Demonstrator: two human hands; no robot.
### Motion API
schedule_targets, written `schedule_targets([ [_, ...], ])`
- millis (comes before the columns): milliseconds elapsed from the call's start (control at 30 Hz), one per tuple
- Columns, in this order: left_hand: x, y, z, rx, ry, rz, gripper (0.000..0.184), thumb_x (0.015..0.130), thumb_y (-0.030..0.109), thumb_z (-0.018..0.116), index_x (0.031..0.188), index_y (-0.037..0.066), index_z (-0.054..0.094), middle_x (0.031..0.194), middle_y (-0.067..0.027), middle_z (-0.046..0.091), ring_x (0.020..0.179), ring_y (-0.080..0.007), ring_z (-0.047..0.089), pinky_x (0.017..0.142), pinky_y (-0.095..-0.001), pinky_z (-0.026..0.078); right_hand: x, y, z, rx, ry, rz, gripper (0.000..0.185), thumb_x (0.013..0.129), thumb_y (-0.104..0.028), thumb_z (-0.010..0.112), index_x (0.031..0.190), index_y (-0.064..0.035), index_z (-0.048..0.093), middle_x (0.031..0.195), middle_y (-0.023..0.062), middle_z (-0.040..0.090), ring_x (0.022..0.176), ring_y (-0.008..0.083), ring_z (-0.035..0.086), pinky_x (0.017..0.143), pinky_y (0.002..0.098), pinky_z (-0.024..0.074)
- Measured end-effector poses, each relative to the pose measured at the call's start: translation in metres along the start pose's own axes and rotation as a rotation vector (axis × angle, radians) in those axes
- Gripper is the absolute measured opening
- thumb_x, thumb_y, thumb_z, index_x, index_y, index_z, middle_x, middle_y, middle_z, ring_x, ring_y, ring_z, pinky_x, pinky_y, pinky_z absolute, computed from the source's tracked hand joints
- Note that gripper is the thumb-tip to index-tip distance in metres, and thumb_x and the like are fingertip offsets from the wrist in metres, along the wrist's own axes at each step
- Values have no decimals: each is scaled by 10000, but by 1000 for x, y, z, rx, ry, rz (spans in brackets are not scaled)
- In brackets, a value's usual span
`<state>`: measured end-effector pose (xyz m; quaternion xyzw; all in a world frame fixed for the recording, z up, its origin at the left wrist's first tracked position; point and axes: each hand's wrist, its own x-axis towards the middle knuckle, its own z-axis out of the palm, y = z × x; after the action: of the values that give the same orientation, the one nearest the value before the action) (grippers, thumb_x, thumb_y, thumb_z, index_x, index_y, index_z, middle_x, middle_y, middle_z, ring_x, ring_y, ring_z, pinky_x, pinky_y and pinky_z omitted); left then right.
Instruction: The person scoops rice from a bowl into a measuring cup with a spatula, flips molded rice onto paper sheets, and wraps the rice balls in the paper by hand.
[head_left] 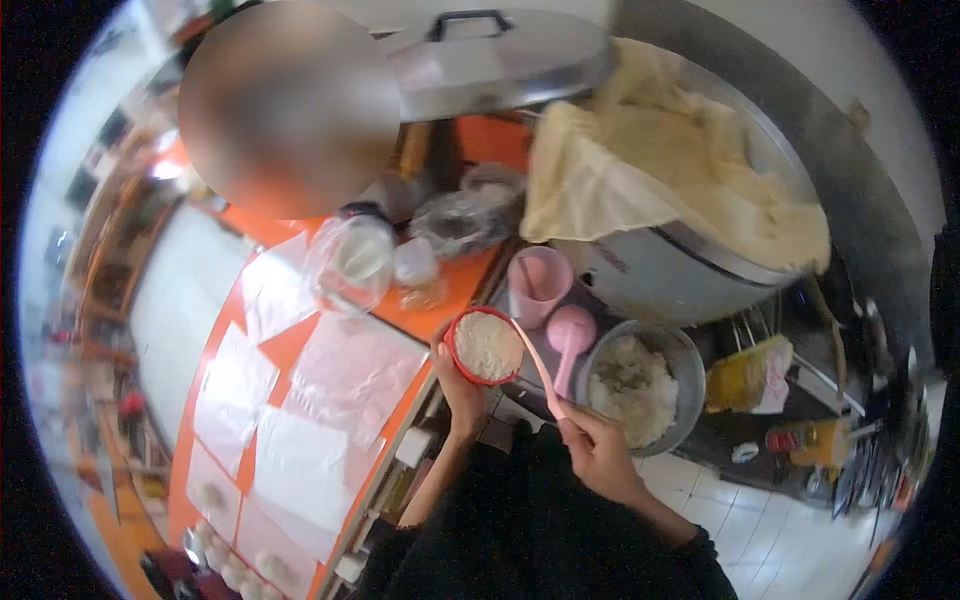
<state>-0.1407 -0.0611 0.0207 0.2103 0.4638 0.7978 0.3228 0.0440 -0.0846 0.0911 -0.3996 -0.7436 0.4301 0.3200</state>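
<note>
My left hand [463,395] is wrapped around a red-rimmed bowl [449,345] filled with white rice [488,346]. Between the fingers of my right hand [603,455] is a pink rice paddle [541,367], its far end at the bowl's right rim; I cannot tell whether it touches the rice. Just right of the paddle lies a pink scoop [571,332] with its handle toward me. A grey metal pot [692,385] with more rice [635,392] stands beside my right hand. Behind the scoop is a pink cup [540,290] with something slim inside it.
A big metal steamer pot [650,275] draped with a yellowish cloth [690,150] stands at the back right, near a large lid [500,60]. Wrapping sheets [300,465] and round white items [235,575] cover the orange table [400,315]. A yellow pouch [750,377] lies right.
</note>
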Motion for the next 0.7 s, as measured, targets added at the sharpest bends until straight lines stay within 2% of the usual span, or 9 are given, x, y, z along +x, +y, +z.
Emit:
schedule_targets([
  [133, -2, 33, -37, 27, 72, 195, 510, 881, 448, 408, 1173, 31, 417, 1119, -120, 507, 1059, -245, 510, 914, -379, 424, 22, -23, 63, -33, -129, -238, 332, 859, -50, 541, 1184, 16, 530, 683, 132, 459, 565, 194, 446, 524, 295, 382],
  [167, 1, 42, -48, 169, 195, 210, 493, 885, 423, 392, 1167, 21, 430, 1117, -125, 500, 1048, -243, 512, 899, -370, 430, 24, -37, 72, -35, -211, -205, 377, 858, -43, 536, 1231, -2, 497, 715, 153, 462, 599, 253, 486, 542, 311, 401],
  [300, -3, 87, -100, 352, 253, 231, 525, 905, 441, 330, 1140, -8, 467, 1101, -132, 510, 1002, -225, 529, 877, -349, 424, 40, -48, 103, -110, -506, -333, 399, 850, -61, 543, 1245, -28, 492, 753, 178, 508, 672, 336, 542, 572, 360, 432],
  [400, 5, 98, -154, 330, 285, 195, 486, 931, 405, 285, 1132, 0, 464, 1076, -115, 508, 999, -215, 532, 877, -340, 426, 82, -65, 112, -247, -731, -510, 392, 853, -103, 546, 1234, -27, 499, 759, 170, 517, 671, 330, 551, 582, 377, 442],
  [433, 1, 108, -161, 113, 273, 110, 464, 945, 380, 255, 1127, 4, 455, 1085, -106, 485, 1002, -203, 533, 884, -341, 431, 91, -78, 117, -250, -745, -496, 378, 856, -128, 541, 1215, -14, 510, 758, 157, 528, 653, 326, 554, 583, 395, 451],
  [500, -4, 120, -180, 331, 335, 217, 463, 944, 384, 260, 1132, 4, 449, 1080, -97, 483, 1014, -195, 531, 884, -342, 437, 76, -87, 153, -365, -751, -551, 371, 853, -124, 542, 1209, -24, 521, 756, 147, 534, 641, 317, 558, 580, 384, 461],
  [600, -8, 119, -240, 26, 387, 103, 528, 918, 466, 295, 1179, 33, 449, 1144, -108, 506, 1080, -218, 515, 914, -383, 433, 69, -86, 202, -432, -795, -643, 405, 848, -135, 552, 1249, -98, 504, 756, 118, 537, 635, 293, 570, 571, 359, 479],
  [667, -17, 130, -275, -508, 311, -98, 591, 885, 540, 348, 1216, 60, 442, 1226, -135, 484, 1125, -255, 494, 941, -425, 423, 81, -97, 221, -401, -868, -705, 426, 843, -135, 558, 1264, -134, 496, 752, 111, 533, 637, 287, 573, 568, 351, 480],
  [700, -21, 133, -291, -545, 340, -86, 607, 875, 554, 357, 1225, 66, 442, 1222, -136, 497, 1130, -259, 494, 946, -435, 416, 79, -112, 231, -444, -890, -638, 428, 832, -125, 567, 1255, -153, 510, 751, 109, 535, 629, 282, 570, 570, 369, 470],
])
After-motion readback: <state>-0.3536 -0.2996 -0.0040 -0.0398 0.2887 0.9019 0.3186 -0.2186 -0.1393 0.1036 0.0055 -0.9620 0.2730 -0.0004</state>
